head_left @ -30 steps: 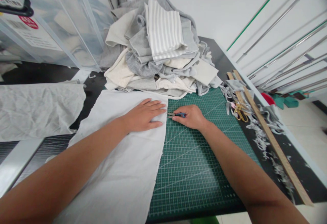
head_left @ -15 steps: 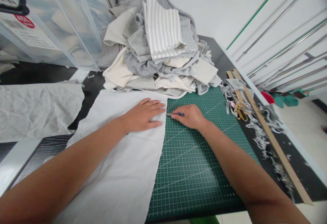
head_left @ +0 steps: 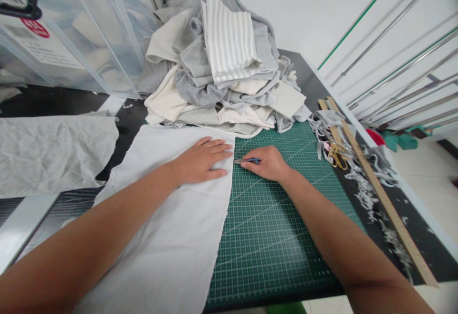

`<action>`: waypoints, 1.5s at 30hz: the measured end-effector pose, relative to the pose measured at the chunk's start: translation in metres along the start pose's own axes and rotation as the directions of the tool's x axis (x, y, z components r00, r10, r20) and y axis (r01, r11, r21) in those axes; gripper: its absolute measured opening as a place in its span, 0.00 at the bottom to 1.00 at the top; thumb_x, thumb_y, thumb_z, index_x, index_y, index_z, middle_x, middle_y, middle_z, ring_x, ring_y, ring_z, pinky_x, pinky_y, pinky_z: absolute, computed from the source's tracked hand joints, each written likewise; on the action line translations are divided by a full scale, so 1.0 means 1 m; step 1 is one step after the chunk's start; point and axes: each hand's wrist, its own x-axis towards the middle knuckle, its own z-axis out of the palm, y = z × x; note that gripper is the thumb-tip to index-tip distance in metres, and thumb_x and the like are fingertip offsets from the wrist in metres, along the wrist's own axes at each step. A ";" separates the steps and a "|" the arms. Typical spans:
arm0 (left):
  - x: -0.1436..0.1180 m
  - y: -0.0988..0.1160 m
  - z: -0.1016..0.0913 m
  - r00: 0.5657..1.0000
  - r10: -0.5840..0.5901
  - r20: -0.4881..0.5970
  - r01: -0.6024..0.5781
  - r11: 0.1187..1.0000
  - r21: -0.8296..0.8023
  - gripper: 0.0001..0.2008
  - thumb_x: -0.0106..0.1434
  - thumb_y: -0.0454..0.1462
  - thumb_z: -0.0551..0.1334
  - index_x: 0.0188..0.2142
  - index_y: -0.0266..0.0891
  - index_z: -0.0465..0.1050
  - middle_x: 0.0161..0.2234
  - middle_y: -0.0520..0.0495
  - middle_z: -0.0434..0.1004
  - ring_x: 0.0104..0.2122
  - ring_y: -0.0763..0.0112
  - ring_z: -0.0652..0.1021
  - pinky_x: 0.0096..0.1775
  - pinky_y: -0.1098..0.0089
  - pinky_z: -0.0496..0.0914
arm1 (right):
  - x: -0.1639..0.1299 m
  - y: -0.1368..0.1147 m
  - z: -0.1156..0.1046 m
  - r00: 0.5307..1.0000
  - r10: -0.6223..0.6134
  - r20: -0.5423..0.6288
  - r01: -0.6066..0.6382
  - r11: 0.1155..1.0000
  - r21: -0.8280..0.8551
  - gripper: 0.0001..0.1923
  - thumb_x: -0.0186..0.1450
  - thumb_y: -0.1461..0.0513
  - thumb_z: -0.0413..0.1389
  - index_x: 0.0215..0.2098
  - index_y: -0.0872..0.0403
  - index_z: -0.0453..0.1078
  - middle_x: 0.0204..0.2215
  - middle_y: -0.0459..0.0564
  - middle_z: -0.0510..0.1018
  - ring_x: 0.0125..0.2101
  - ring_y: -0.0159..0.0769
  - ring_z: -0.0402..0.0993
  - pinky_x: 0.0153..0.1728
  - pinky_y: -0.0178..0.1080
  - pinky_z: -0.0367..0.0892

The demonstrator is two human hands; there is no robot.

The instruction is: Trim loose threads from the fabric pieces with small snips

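Left hand: the left hand [head_left: 200, 163] lies flat with spread fingers on the white cloth [head_left: 171, 218], probably to keep it from sliding.
Right hand: the right hand [head_left: 266, 162] pinches small blue-handled snips [head_left: 245, 161], tips at the cloth's right edge.
Cloth: it lies on the desk, its right edge over the green cutting mat [head_left: 279, 218].
Around: a pile of folded fabric [head_left: 222, 70] stands just behind the hands; wooden rulers [head_left: 375, 185], gold scissors [head_left: 334, 157] and scraps lie well apart to the right.

Just one view, head-mounted, looking forward and down, pretty close over the green gridded cutting mat [head_left: 279, 218]. Facing the heap of grey and cream folded fabric [head_left: 222, 66] against the wall behind.
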 end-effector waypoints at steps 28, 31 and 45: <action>0.000 0.002 -0.002 1.000 -0.006 0.008 0.006 1.000 0.001 0.30 0.72 0.54 0.54 0.68 0.46 0.59 0.71 0.50 0.55 0.70 0.60 0.57 0.69 0.54 0.46 | 0.002 -0.001 -0.001 0.999 0.028 0.019 -0.029 1.000 0.013 0.10 0.66 0.52 0.62 0.36 0.48 0.82 0.31 0.44 0.86 0.31 0.35 0.81 0.33 0.36 0.67; 0.000 0.001 -0.001 1.000 -0.004 0.006 0.004 1.000 0.001 0.30 0.72 0.53 0.54 0.68 0.46 0.59 0.71 0.50 0.55 0.70 0.60 0.56 0.69 0.54 0.46 | 0.001 0.000 -0.001 1.000 0.001 0.014 -0.001 1.000 0.017 0.11 0.65 0.52 0.62 0.36 0.49 0.82 0.31 0.44 0.86 0.30 0.35 0.81 0.32 0.35 0.66; 0.001 0.002 -0.001 1.000 -0.009 0.002 0.009 1.000 0.004 0.29 0.72 0.53 0.55 0.67 0.46 0.59 0.71 0.50 0.56 0.70 0.59 0.57 0.69 0.53 0.47 | 0.000 -0.001 -0.002 0.998 -0.045 0.041 0.046 0.999 -0.009 0.13 0.65 0.51 0.62 0.39 0.49 0.82 0.33 0.46 0.86 0.32 0.37 0.81 0.33 0.36 0.66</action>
